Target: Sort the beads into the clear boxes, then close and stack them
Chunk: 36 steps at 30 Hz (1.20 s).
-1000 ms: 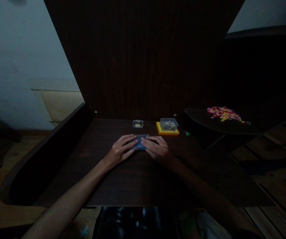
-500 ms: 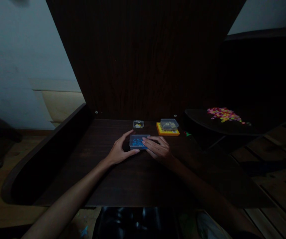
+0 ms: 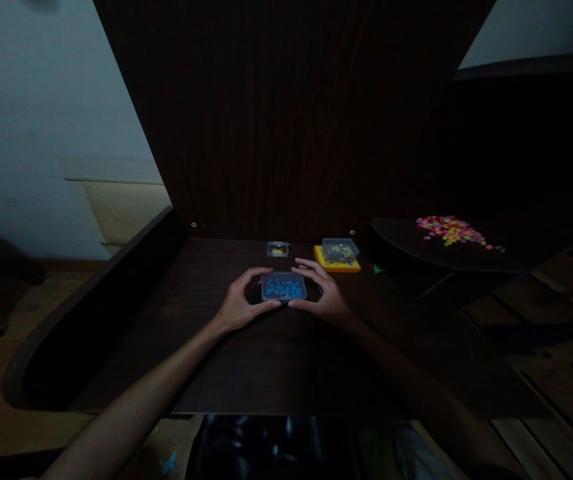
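A clear plastic box (image 3: 283,287) with many small blue pieces inside sits on the dark wooden desk (image 3: 261,367), its lid down. Around its left end curls my left hand (image 3: 239,300), thumb at the near edge and fingers at the far edge. My right hand (image 3: 324,297) grips the right end in the same way, thumb in front and fingertips behind. Behind the box is a smaller clear case (image 3: 278,249) with yellow and dark bits. A clear box of pale pieces (image 3: 340,249) rests on a yellow box (image 3: 336,265) to the right.
Colourful small pieces (image 3: 451,230) lie heaped on a raised curved shelf (image 3: 401,237) at the right. A small green and red item (image 3: 376,269) is near the shelf's base. A tall dark panel (image 3: 286,120) rises behind, and a raised side board (image 3: 91,300) bounds the left.
My right hand has moved off the lid's top to the box's right end, its fingers spreading to the far edge. The left hand stays at the left end.
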Motion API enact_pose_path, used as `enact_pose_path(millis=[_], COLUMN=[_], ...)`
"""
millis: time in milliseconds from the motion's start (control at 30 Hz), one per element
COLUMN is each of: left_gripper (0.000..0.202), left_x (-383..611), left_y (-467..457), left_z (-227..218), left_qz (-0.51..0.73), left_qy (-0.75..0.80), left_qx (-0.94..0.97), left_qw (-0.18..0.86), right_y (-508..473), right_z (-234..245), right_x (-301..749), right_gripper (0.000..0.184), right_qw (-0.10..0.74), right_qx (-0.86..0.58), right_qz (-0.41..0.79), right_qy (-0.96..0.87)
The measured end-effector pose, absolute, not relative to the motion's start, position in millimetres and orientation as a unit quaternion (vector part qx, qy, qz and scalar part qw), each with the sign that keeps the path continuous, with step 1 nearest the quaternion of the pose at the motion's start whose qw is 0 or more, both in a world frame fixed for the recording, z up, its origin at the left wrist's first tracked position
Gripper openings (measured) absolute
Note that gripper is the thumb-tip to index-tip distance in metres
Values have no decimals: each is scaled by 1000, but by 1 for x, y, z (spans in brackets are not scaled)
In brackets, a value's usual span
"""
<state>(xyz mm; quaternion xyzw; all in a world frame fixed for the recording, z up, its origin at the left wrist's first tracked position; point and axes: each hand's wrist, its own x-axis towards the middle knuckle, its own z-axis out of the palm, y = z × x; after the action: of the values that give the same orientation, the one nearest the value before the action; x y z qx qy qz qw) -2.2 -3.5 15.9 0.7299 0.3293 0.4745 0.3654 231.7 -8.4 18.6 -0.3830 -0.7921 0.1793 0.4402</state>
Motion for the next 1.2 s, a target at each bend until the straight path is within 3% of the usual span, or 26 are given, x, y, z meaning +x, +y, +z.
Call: enact_pose_path(millis=[133,267,467,733,1200], left_gripper=[58,59,81,57,33], left_x=[-1,0,1,-5,-6], left_y=[-3,-3,-2,2,5], left_z=[13,10,7,5,-10], left_qz=[475,465,447,367,191], left_qy=[324,325,327,362,327], left_qx=[739,753,758,837,910], left_qw=[352,334,345,184,169], right_y=[-4,-1,7,49,94], right_z=[15,17,32,59,57], right_x=[236,238,256,332,392], right_gripper=[51,58,56,63,61], right_qw=[407,377,387,439,394], right_qx=[-366,-384,-412,-488,-526], right_qz=[242,251,228,218,230], right_qy=[-801,-805,-793,-722,-718])
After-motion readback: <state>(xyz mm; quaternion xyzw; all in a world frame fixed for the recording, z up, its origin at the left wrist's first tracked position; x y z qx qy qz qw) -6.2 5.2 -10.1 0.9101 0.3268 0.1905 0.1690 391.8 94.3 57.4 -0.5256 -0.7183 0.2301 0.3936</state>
